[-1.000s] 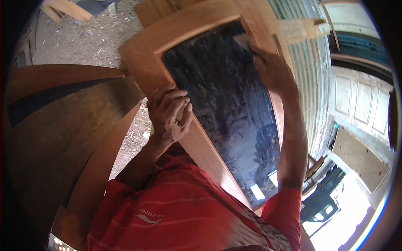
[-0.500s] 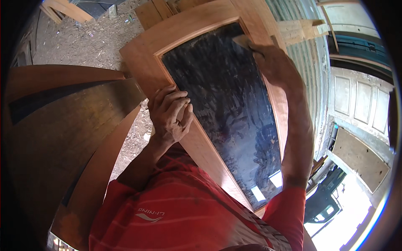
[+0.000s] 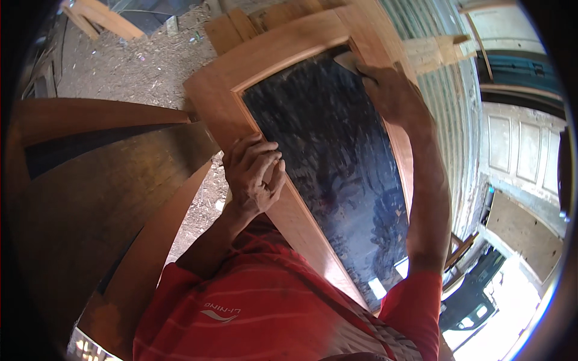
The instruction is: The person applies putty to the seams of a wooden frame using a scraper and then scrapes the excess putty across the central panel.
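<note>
Before me stands a reddish-brown wooden door frame (image 3: 289,48) around a long dark, glossy panel (image 3: 325,144) streaked with pale smears. My left hand (image 3: 256,174) grips the frame's left side, its fingers bent over the wood near the panel's edge. At the panel's upper right corner, my right hand (image 3: 394,90) is closed on a pale flat piece (image 3: 347,61) pressed against the dark surface. The kind of this piece is not clear, and the fingers hide part of it.
A large brown wooden panel (image 3: 120,180) leans close on the left. Corrugated sheeting (image 3: 448,114) runs along the right, beside a pale panelled door (image 3: 521,144). Wooden pieces (image 3: 235,30) lie behind the frame. Shavings litter the ground (image 3: 144,72).
The whole scene has shifted slightly right and down in the view. My right hand and its pale piece have edged nearer the panel's top corner. My left hand keeps its place on the frame.
</note>
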Action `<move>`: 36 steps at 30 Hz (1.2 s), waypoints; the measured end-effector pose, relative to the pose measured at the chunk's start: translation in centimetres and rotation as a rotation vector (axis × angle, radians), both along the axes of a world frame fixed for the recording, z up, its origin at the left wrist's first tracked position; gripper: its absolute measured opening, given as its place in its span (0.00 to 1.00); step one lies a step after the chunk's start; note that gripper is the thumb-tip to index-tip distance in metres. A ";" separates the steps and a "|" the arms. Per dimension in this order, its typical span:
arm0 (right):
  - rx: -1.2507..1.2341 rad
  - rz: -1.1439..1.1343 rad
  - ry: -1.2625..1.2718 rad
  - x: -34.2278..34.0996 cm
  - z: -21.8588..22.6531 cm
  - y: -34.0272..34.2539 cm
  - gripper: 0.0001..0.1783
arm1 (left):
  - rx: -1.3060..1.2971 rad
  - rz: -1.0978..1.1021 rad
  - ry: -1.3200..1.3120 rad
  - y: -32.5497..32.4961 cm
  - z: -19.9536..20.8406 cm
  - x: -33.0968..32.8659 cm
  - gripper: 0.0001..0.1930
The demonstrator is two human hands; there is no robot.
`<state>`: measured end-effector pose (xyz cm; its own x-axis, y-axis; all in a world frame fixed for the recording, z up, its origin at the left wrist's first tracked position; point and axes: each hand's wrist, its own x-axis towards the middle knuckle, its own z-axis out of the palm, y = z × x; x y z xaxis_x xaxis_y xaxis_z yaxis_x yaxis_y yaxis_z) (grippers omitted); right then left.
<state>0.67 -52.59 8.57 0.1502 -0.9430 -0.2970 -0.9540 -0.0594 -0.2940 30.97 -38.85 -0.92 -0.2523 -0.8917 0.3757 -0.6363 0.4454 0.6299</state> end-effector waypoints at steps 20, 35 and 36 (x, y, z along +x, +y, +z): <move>0.089 -0.074 0.007 3.6 -0.1 1.7 0.25 | -0.034 -0.043 -0.048 -0.2 0.4 -0.5 0.07; 0.067 -0.005 0.116 3.9 1.0 1.9 0.23 | -0.023 -0.009 -0.040 -0.4 0.2 0.1 0.05; 0.037 -0.043 0.073 4.2 0.5 2.2 0.24 | -0.023 -0.021 -0.041 -0.2 0.2 -0.1 0.05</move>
<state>4.88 -50.43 9.05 0.0862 -0.9364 -0.3402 -0.9744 -0.0081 -0.2246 30.92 -39.05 -0.69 -0.2864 -0.8773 0.3852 -0.6520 0.4731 0.5925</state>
